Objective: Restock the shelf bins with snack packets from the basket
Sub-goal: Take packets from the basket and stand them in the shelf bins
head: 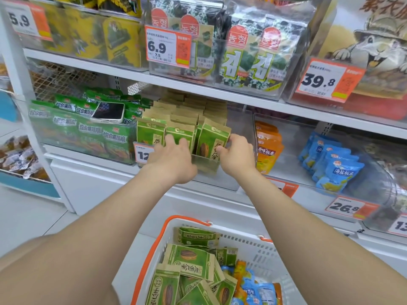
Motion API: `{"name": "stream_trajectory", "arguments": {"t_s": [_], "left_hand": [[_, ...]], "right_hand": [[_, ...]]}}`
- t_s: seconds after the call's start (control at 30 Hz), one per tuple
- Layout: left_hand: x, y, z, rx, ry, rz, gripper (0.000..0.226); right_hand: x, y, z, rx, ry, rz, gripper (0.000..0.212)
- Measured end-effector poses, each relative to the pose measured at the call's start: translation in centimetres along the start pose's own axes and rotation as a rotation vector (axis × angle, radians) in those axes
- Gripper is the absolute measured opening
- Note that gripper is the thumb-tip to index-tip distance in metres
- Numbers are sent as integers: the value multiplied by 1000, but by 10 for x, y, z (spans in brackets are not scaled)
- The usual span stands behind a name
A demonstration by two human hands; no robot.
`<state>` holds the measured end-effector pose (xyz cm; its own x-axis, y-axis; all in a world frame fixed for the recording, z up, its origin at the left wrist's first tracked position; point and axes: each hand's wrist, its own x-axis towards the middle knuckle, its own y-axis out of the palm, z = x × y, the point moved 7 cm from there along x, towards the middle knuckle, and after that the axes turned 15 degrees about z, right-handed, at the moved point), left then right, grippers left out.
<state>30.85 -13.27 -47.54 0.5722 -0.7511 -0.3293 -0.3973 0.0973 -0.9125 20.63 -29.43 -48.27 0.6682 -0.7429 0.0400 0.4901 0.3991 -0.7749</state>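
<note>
Contents of the clear plastic shelf bin [204, 167], middle shelf, centre: upright rows of green-and-kraft paper seed packets [152, 133], front row standing just behind the bin's front wall. In the clear bin just to the left: green foil snack packets [88, 133], with a white-cased phone [109, 112] lying flat on top. In the clear bin to the right: orange pouches [267, 146] and blue pouches [337, 166], leaning. Below the shelf, between the forearms: white plastic basket with orange handles [255, 256], holding more green-and-kraft packets piled loosely, plus blue and orange pouches at its right side.

Both arms extended forward over the basket to the centre bin. Left hand [174, 159]: palm down, fingers bent against the middle front-row packets; grasp or mere contact, cannot tell. Right hand [237, 155]: grasping the rightmost front-row packet [211, 139], thumb on its printed face, fingers wrapped behind its right edge. Packet upright inside the bin.
</note>
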Motion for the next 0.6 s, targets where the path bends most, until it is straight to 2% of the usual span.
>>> {"name": "stream_trajectory", "arguments": {"t_s": [0.1, 0.3, 0.4, 0.53, 0.6], "left_hand": [[3, -1, 1, -1, 6, -2, 50], [2, -6, -3, 71, 2, -44, 40], [-1, -9, -5, 119, -37, -100, 42], [-7, -5, -8, 160, -90, -48, 33], [-7, 5, -8, 160, -85, 47, 29]], "right_hand": [[9, 10, 0, -17, 90, 55, 16], [8, 16, 15, -89, 91, 120, 34], [1, 14, 18, -180, 94, 146, 32], [-13, 3, 19, -212, 102, 67, 36], [-22, -2, 23, -241, 23, -27, 25]]}}
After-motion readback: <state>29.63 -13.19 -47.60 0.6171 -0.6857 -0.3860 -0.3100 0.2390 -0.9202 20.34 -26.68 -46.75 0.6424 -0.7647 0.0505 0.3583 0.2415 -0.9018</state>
